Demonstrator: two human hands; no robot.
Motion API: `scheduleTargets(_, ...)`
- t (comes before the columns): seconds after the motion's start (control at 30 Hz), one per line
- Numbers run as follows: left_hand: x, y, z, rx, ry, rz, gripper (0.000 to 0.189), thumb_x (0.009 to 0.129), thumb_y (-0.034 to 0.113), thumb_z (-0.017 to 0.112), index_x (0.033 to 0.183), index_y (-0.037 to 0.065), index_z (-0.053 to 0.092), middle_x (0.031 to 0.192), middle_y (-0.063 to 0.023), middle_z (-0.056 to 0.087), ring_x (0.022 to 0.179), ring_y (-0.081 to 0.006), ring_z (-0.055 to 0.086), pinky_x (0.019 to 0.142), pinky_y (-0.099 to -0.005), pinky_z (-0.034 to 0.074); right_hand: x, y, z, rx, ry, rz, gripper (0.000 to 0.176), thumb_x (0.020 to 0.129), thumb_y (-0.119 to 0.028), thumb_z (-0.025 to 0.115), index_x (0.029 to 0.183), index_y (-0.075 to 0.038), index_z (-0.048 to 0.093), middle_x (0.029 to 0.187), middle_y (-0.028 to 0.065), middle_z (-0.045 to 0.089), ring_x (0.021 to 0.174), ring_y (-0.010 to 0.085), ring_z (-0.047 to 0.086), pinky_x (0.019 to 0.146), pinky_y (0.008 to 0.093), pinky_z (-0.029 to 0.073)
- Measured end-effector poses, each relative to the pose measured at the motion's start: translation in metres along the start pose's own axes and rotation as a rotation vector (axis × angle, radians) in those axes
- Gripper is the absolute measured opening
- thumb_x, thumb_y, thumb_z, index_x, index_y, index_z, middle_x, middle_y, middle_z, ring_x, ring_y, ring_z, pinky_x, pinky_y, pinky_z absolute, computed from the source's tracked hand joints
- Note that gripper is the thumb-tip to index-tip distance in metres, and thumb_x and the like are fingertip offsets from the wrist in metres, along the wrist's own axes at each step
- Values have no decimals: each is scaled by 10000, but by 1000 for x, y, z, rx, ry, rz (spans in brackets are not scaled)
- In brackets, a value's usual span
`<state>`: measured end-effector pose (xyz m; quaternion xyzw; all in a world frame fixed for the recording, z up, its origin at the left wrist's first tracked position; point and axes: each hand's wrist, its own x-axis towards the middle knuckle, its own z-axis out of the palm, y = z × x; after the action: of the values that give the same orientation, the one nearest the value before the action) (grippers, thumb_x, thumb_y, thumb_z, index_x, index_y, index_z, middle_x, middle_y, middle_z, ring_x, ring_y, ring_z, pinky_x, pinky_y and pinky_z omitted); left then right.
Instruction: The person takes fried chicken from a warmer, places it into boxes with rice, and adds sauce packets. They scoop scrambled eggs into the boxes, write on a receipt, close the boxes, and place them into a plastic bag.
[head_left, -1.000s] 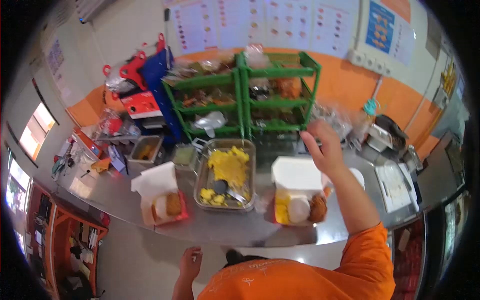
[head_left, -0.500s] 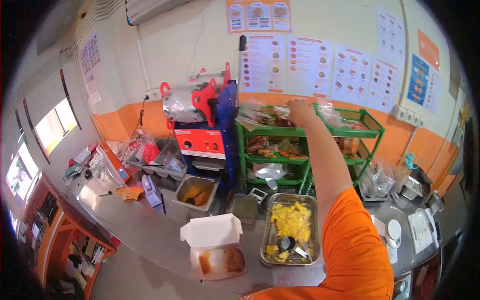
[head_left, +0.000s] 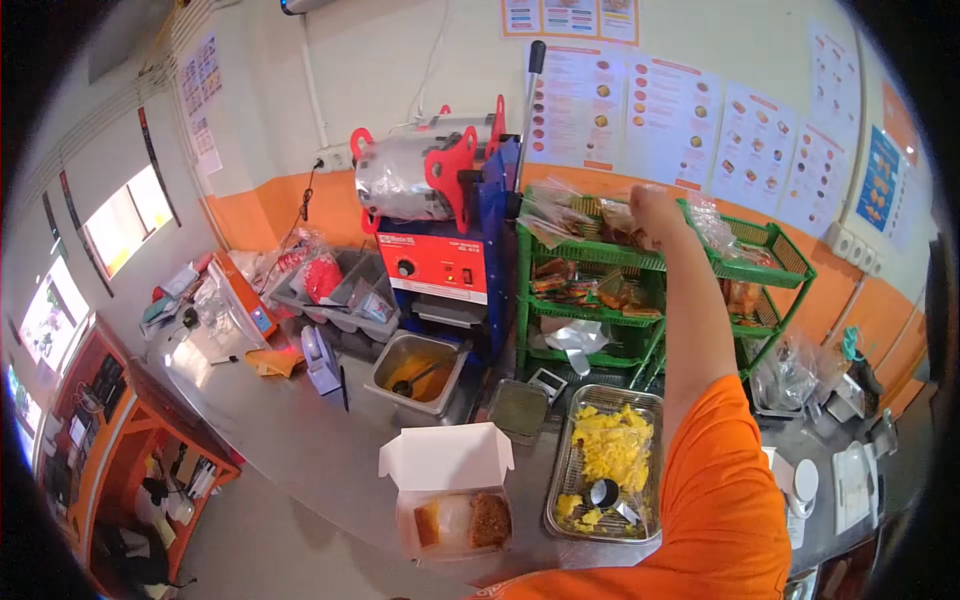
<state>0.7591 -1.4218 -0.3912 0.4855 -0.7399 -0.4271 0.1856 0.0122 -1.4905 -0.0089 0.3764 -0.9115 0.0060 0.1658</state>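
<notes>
Steel counter (head_left: 290, 430), orange-and-cream wall (head_left: 270, 205): right hand (head_left: 652, 218) at the top basket (head_left: 590, 252)

Beside the cup sealer (head_left: 435, 268), the right hand is at the green rack's top basket, among clear plastic packets (head_left: 612, 214). Its fingers look bent; blurred and partly hidden, they leave me unable to tell whether they grasp a packet. Below, the sleeved arm passes just beside the metal tray (head_left: 551, 508) of scrambled egg (head_left: 612, 440). An open food box (head_left: 450, 457) sits near the counter's edge.
</notes>
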Motion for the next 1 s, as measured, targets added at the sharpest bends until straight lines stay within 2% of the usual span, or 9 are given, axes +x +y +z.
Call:
scheduleTargets(0.1,11,14,1,53,-2,93,251,780,37,634,1023,51,572,914,-86,582,712,-168,545,602,-292,454,-27,-3,-24,412,318,-64,163,828,-119,483,964,-31,496,875,185,592,866,345,572,721,429,441)
scheduleTargets(0.43,15,40,-1,99,-40,199,252,787,38,631,1031,56,569,934,-93,576,729,-187,562,652,-285,468,-62,4,-50,642,368,-214,190,837,-108,509,999,-35,576,836,175,606,792,303,586,708,368,450)
scheduleTargets(0.53,30,39,-5,-14,-259,21,237,872,204,564,1073,79,558,1075,-131,556,873,-196,596,691,-305,479,-96,21,-86,757,253,-249,200,840,-108,519,1011,-32,588,808,153,603,757,246,585,695,325,450)
scheduleTargets(0.63,51,25,7,-439,-309,-129,232,839,152,582,1052,63,555,872,-95,604,733,-176,579,663,-300,476,-151,40,-111,769,260,-281,179,845,-106,515,985,-22,589,802,134,601,739,216,581,684,306,448)
scheduleTargets(0.7,50,90,5,-79,-375,60,227,857,152,573,1064,70,528,863,-78,586,723,-143,557,652,-258,460,-195,40,-121,700,299,-285,164,848,-99,509,967,-23,592,811,131,602,744,215,584,683,314,449)
scheduleTargets(0.77,50,159,4,28,-411,97,194,805,118,591,980,36,573,944,-110,576,761,-207,588,686,-323,471,-239,44,-117,659,352,-253,140,840,-96,510,928,-35,600,834,132,591,782,255,582,697,354,452)
scheduleTargets(0.83,58,157,16,-177,-439,373,248,787,86,603,1025,28,562,977,-105,573,789,-190,580,688,-303,477,-285,48,-105,475,191,-357,132,834,-89,510,918,-42,600,845,136,587,807,276,578,693,369,455)
scheduleTargets(0.9,65,203,22,125,-447,481,316,755,54,633,1059,21,551,992,-106,575,824,-194,570,710,-302,474,-333,38,-84,456,192,-420,143,768,-72,554,905,-64,593,878,114,565,816,295,569,674,369,470)
scheduleTargets(1.0,60,260,46,-171,-545,519,557,722,77,686,1216,30,433,1193,-137,490,1034,-242,511,850,-350,437,-409,7,-29,520,45,-483,256,696,-55,595,948,-97,577,920,87,542,805,297,572,654,387,478)
